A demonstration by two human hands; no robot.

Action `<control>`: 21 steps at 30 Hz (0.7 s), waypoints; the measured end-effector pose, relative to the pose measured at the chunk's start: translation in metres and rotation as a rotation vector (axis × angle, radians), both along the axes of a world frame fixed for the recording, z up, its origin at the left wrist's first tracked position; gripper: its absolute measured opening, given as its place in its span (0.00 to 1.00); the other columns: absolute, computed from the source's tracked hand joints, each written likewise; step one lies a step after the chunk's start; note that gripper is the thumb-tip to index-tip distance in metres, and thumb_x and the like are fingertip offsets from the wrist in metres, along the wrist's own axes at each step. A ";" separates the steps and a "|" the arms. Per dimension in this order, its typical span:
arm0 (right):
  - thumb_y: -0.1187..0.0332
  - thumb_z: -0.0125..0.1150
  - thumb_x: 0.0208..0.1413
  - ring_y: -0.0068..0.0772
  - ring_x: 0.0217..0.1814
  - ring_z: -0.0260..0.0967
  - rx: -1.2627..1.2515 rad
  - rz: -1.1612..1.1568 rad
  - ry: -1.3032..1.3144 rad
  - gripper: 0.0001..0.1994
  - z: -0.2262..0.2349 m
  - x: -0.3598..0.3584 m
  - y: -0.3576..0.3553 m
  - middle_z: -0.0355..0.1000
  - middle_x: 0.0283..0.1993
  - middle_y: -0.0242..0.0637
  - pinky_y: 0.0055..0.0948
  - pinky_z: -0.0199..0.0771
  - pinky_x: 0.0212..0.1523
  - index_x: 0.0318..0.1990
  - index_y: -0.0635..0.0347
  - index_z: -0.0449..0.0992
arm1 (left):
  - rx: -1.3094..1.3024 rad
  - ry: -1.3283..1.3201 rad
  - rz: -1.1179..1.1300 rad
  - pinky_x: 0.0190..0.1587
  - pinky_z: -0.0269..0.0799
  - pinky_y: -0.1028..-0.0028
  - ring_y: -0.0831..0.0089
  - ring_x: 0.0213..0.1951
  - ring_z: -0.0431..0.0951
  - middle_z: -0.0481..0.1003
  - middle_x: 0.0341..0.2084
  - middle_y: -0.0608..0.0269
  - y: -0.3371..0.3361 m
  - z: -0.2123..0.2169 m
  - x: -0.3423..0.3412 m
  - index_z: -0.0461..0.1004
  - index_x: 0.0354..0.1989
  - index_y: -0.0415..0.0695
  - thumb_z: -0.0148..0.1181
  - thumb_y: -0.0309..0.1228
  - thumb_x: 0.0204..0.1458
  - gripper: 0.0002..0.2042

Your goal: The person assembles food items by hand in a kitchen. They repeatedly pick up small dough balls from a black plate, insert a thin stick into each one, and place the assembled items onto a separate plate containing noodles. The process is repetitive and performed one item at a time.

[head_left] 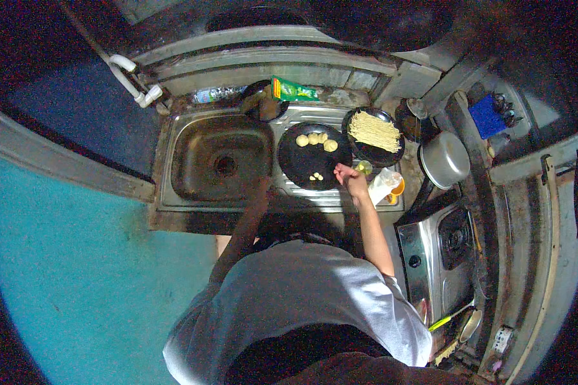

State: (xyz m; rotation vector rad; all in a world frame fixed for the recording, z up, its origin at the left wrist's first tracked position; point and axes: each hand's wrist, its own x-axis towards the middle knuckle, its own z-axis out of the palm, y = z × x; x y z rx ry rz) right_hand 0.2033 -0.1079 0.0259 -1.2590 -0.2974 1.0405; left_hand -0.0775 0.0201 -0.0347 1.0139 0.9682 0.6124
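Observation:
A round black plate (295,154) lies on the steel drainboard, with several pale round balls (313,139) along its far side and a few small white pieces (316,176) near its front. At the plate's right edge, my right hand (350,179) appears loosely open, with nothing visible in it. My left hand (265,187) is in deep shadow by the sink's right rim; its fingers cannot be made out. Beyond my right hand is a second black plate (392,157) piled with pale noodle-like strands (374,132). A small yellow-green item (364,167) sits beside that hand.
Left of the plates is a steel sink (192,154). Behind stand a green packet (295,90), a clear bottle (217,94) and a dark round pan (263,106). To the right are a white bag (384,184), an orange cup (398,187), a metal pot (444,160) and a gas stove (430,256).

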 end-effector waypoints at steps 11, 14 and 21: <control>0.66 0.70 0.42 0.45 0.27 0.74 -0.306 0.225 -1.489 0.10 -0.126 0.005 0.023 0.74 0.25 0.45 0.39 0.73 0.32 0.31 0.63 0.79 | -0.168 -0.112 -0.044 0.28 0.64 0.74 0.79 0.28 0.67 0.66 0.26 0.71 -0.007 -0.029 0.008 0.69 0.36 0.48 0.53 0.47 0.55 0.15; 0.70 0.62 0.46 0.53 0.34 0.73 -0.471 0.405 -1.425 0.08 -0.117 0.004 0.040 0.73 0.34 0.54 0.44 0.73 0.34 0.33 0.63 0.78 | -0.180 -0.071 0.019 0.28 0.65 0.75 0.79 0.26 0.67 0.66 0.25 0.71 -0.011 -0.016 0.006 0.68 0.36 0.48 0.54 0.46 0.54 0.14; 0.74 0.53 0.51 0.56 0.35 0.72 -0.560 0.301 -1.373 0.09 -0.095 0.018 0.044 0.73 0.33 0.55 0.46 0.73 0.36 0.40 0.62 0.75 | -0.189 -0.115 0.053 0.29 0.64 0.72 0.77 0.24 0.66 0.67 0.24 0.71 0.004 -0.076 -0.002 0.69 0.36 0.49 0.56 0.42 0.53 0.11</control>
